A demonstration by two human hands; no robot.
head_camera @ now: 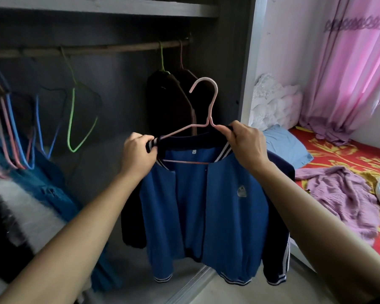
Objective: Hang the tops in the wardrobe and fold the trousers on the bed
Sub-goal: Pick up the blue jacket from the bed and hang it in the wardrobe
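The jacket (206,205) is of soft blue cloth with dark navy sleeves, a ribbed striped collar and hem, and a small pale badge on the chest. It sits on a thin pink hanger (207,99) (wire shape, round hook), held in the air before the open wardrobe (123,84), below the wooden rail (97,50). The left hand (138,154) pinches the striped collar end. The right hand (246,143) pinches collar and hanger beside the hook's base. A purple knitted top (342,191) lies crumpled on the bed (338,159).

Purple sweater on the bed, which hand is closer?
Right. The right hand pinches the jacket collar left of the sweater; the left hand holds the collar's far end, farther away.
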